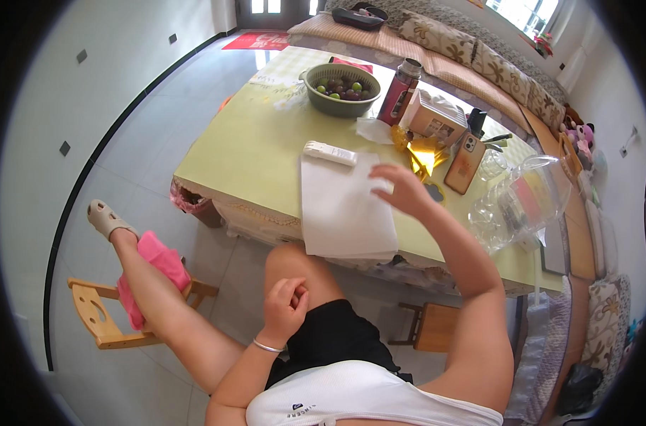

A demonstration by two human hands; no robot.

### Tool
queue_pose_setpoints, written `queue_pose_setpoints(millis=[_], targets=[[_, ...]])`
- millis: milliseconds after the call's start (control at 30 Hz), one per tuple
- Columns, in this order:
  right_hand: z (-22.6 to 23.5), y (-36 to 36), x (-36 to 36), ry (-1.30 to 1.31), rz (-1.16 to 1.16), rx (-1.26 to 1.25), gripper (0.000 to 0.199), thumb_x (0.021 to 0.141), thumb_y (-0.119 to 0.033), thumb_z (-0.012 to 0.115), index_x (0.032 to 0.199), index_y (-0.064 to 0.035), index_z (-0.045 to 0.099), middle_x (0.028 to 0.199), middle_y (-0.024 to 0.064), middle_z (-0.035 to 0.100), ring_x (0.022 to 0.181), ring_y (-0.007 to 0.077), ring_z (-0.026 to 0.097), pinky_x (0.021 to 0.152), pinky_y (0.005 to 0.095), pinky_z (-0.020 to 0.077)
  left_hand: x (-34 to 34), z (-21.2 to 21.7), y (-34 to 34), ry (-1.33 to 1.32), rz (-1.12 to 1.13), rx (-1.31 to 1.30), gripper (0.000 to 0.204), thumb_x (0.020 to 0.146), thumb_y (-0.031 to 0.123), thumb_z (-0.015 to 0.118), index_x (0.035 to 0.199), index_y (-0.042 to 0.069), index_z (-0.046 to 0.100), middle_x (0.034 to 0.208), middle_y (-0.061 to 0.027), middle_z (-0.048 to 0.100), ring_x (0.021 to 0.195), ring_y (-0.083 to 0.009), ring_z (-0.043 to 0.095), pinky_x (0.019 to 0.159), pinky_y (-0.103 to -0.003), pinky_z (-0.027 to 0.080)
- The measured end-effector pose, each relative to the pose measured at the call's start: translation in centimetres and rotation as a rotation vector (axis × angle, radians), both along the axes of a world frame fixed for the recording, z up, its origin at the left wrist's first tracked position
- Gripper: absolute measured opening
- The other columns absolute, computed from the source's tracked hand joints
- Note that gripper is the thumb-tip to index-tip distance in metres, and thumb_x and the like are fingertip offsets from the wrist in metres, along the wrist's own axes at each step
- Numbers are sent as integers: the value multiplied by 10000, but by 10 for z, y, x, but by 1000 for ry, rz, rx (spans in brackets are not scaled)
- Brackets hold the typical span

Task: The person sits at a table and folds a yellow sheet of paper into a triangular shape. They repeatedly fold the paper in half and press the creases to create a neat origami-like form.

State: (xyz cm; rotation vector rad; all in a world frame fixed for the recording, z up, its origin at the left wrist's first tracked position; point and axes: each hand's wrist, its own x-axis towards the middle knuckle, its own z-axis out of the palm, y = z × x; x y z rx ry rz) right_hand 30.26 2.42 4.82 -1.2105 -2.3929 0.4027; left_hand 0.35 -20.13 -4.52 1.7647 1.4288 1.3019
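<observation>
My right hand [401, 189] reaches over the table at the right edge of a stack of white paper [345, 206]. Its fingers are stretched forward and apart, with nothing between them. Across the top of the paper lies a white, narrow plastic object [330, 153]; its kind is unclear. A gap separates it from my fingertips. My left hand [285, 309] rests near my bare thigh, fingers curled in, with no object showing in it. Right of the paper sit a shiny gold ornament [424, 157] and a phone in an orange-tinted case [464, 165].
Farther back on the table [245, 153] stand a colander bowl [340, 104] of grapes, a red thermos [400, 92] and a tissue box [438, 117]. A large clear plastic bottle [522, 199] lies at right. Wooden stools [102, 319] and a bin [205, 209] are on the floor.
</observation>
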Motion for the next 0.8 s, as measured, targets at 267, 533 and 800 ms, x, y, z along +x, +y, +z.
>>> queue_pose_setpoints(millis=[267, 533, 800], targets=[[6, -69, -36, -350, 80, 26, 276, 808, -238, 730, 1009, -61, 664, 1094, 109, 647, 1100, 301, 613, 875, 422, 539, -1, 4, -2, 18, -23, -2, 256, 839, -3, 707, 1089, 36, 664, 822, -48, 613, 572, -128, 554, 546, -257, 451], [-8, -57, -47, -508, 30, 82, 153, 838, -172, 609, 916, -51, 664, 967, 95, 668, 972, 294, 674, 765, 442, 562, -20, 29, 46, 51, -25, -47, 182, 845, 15, 679, 1023, 7, 711, 992, -130, 704, 778, -253, 665, 711, -338, 540], [8, -80, -58, -332, 95, 185, 175, 800, -132, 621, 942, -36, 654, 1018, 119, 650, 993, 301, 658, 786, 442, 559, -16, 48, 140, 345, -271, 334, 478, 769, -90, 465, 1176, 13, 693, 1326, -164, 653, 1272, -349, 577, 1090, -387, 455]])
